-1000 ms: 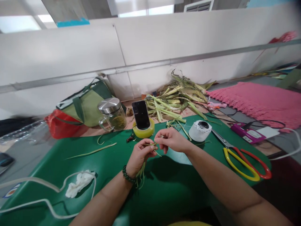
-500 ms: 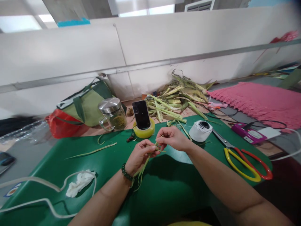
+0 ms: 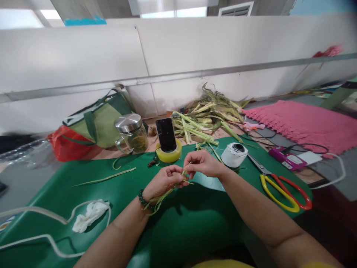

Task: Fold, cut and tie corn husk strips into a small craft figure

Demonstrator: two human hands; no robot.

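Note:
Both my hands meet over the green mat (image 3: 83, 190). My left hand (image 3: 164, 180), with a dark bead bracelet at the wrist, is closed on a bundle of thin green leaf strips (image 3: 158, 199) that trail back toward my forearm. My right hand (image 3: 203, 163) pinches the upper ends of the same strips, fingers curled tight. The two hands almost touch.
Behind the hands a phone (image 3: 166, 134) stands in a yellow tape roll (image 3: 169, 155). A white thread spool (image 3: 234, 155), yellow and red scissors (image 3: 281, 188), a glass jar (image 3: 132, 134), a pile of husks (image 3: 209, 117), a loose leaf strip (image 3: 104, 178), a crumpled tissue (image 3: 87, 219) and a white cord (image 3: 41, 238) lie around.
The view has shifted slightly. The trailing strips have swung out to the left and lie flatter. Both hands stay together on the strips.

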